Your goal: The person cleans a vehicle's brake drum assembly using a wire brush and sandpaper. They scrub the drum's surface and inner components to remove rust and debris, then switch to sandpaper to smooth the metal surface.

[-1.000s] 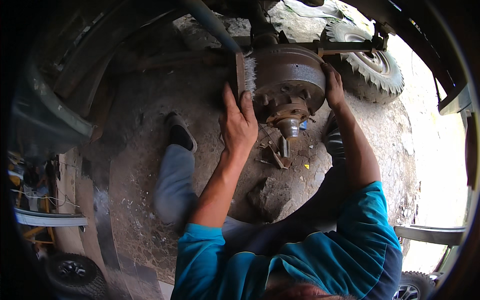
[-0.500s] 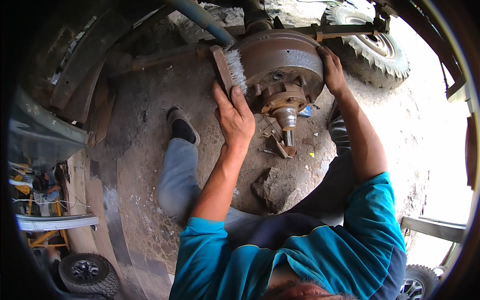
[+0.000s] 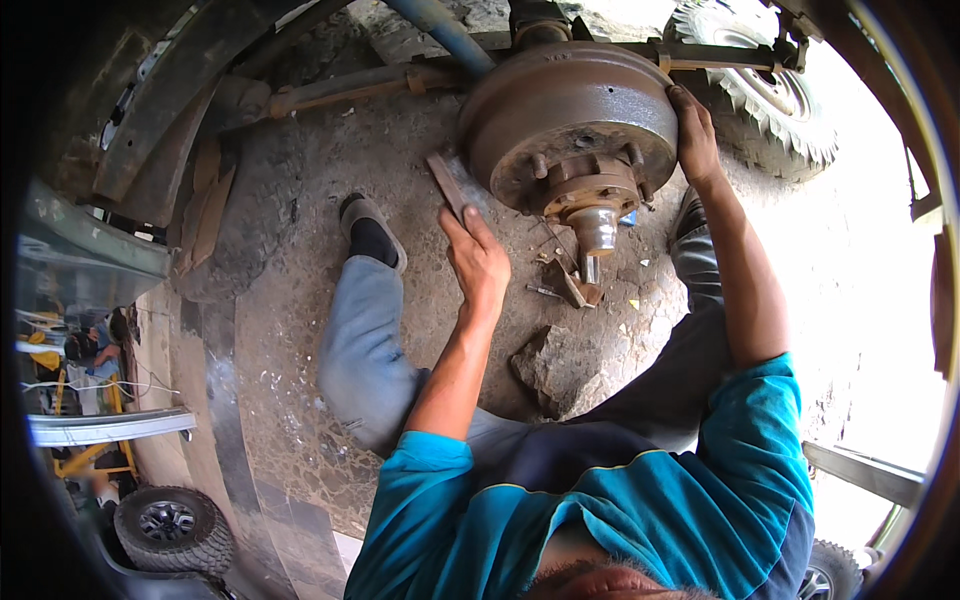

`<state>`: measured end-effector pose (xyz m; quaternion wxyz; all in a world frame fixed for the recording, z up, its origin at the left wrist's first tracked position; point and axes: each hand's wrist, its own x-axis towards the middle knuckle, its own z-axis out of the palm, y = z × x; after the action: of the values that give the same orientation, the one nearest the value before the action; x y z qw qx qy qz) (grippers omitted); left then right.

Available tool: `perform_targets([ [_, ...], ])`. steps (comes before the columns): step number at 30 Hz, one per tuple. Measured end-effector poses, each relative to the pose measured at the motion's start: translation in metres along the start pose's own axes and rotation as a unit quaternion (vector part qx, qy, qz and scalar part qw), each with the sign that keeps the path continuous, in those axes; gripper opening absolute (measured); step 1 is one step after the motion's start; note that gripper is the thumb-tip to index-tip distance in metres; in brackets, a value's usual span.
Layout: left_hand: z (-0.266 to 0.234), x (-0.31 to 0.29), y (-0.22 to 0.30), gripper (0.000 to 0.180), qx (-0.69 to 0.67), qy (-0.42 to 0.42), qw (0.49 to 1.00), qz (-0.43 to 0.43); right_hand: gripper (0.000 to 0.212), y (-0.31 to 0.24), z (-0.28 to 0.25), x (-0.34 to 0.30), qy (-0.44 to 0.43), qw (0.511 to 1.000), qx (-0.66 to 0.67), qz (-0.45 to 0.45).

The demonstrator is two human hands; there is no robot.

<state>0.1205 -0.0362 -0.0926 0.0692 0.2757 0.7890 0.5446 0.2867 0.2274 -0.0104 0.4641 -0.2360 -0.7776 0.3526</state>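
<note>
A rusty brake drum [image 3: 560, 110] with wheel studs and a hub spindle hangs on an axle in front of me. My left hand [image 3: 478, 262] grips a wire brush [image 3: 455, 185] and holds it against the drum's lower left edge. On the drum's right rim rests my right hand [image 3: 695, 135], fingers curled over the edge. My legs stretch out on the dirt ground beneath the drum.
A rock [image 3: 550, 365] and small metal parts [image 3: 570, 285] lie on the ground under the hub. A knobby tyre [image 3: 775, 85] stands behind the drum at the right. Another wheel [image 3: 170, 525] lies at lower left, near a vehicle body panel [image 3: 90, 265].
My left hand has drawn the brush down from the drum's upper left edge to its lower left edge. My right hand stays on the right rim.
</note>
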Motion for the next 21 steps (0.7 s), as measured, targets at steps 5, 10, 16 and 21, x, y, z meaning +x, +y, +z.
perform_targets([
  [5, 0.025, -0.007, -0.009, 0.048, -0.08, 0.053, 0.995, -0.04, 0.043, 0.0, 0.0, 0.002, 0.003, 0.998, -0.053, -0.024],
  [10, 0.042, -0.023, -0.003, 0.054, -0.202, 0.138, 0.967, -0.063, 0.043, 0.018, -0.007, 0.005, -0.039, 0.998, -0.041, 0.036],
  [16, 0.064, -0.031, -0.052, 0.06, -0.225, 0.01, 0.956, -0.186, 0.06, 0.07, -0.032, -0.005, -0.06, 0.949, -0.248, -0.186],
  [21, 0.038, 0.002, -0.012, 0.034, -0.353, 0.104, 0.925, -0.095, 0.082, 0.068, -0.043, -0.004, -0.073, 0.937, -0.269, -0.212],
])
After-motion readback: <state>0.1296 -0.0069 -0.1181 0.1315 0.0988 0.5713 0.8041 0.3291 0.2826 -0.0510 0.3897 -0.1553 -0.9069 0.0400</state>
